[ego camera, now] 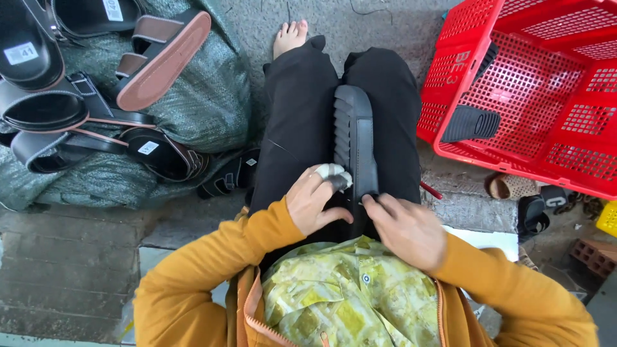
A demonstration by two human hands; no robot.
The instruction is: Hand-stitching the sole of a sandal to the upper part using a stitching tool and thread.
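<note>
Both hands [360,209] covering black sole's [355,128] near end

A black ridged sole [354,138] on black trousers [302,122], mustard sleeves [212,270], beside a red lattice crate [463,26].

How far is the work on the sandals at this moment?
Looks done: strapped sandals piled on the grey sack. In hand: a black sole lies on the lap; the left hand, with taped fingers, and the right hand both hold its near end. Possibly left: another sole in the red basket.
</note>
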